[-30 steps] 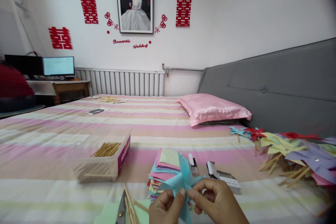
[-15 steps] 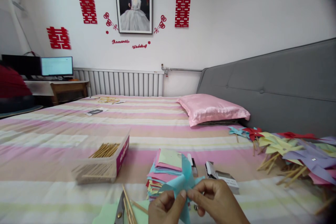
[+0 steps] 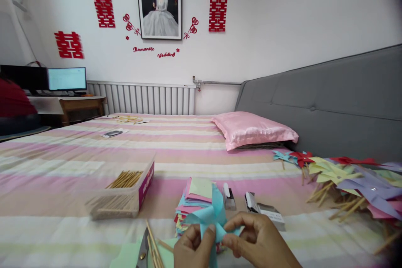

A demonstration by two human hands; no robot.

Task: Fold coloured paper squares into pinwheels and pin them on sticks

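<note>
Between my two hands is a light blue paper pinwheel [image 3: 213, 215], its blades curled toward the middle. My left hand [image 3: 195, 245] pinches it near the centre, thumb on top. With finger and thumb, my right hand [image 3: 251, 236] grips its right side. Just behind it stands a stack of coloured paper squares [image 3: 199, 190]. To the left of my left hand lie scissors [image 3: 143, 253], loose wooden sticks [image 3: 153, 247] and green paper [image 3: 127, 255]. The pinwheel's underside and some fingertips are hidden.
A clear plastic box [image 3: 138, 205] holds many wooden sticks. Small opened boxes [image 3: 270, 215] lie right of the stack. Several finished pinwheels [image 3: 370, 186] are heaped by the grey headboard [image 3: 345, 100]. A pink pillow [image 3: 254, 132] lies farther back. A person in red [image 3: 15, 100] sits far left.
The pinwheel has tilted and shifted slightly left between my hands. My right fingers have moved a little away from my left thumb. Both hands keep hold of it.
</note>
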